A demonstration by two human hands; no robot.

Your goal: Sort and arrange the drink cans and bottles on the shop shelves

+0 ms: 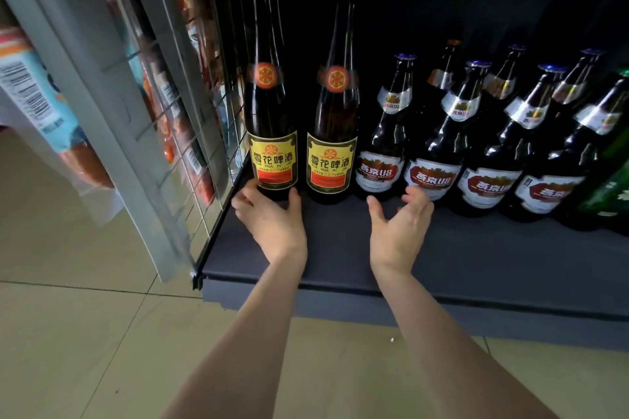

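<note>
- Bottom shelf (442,258), dark grey, holds a front row of upright beer bottles
- Far left: tall yellow-label bottle (270,105), hard against the wire side grille (190,133); second yellow-label bottle (335,112) just beside it on the right
- Right of these: shorter dark bottles with red-and-white U8 labels, first one (383,146), then next U8 bottle (439,153), more behind and further right; a green bottle (609,180) at the frame edge
- Left hand (272,218) at the base of the far-left bottle, thumb and fingers curled to either side; firm grip or only touch, cannot tell
- Right hand (400,224) open, fingers spread and apart, palm turned leftward, fingertips near the U8 bottles' bases, holding nothing
- Beige floor tiles (85,333) below; packaged goods (41,105) hang left of the grille
</note>
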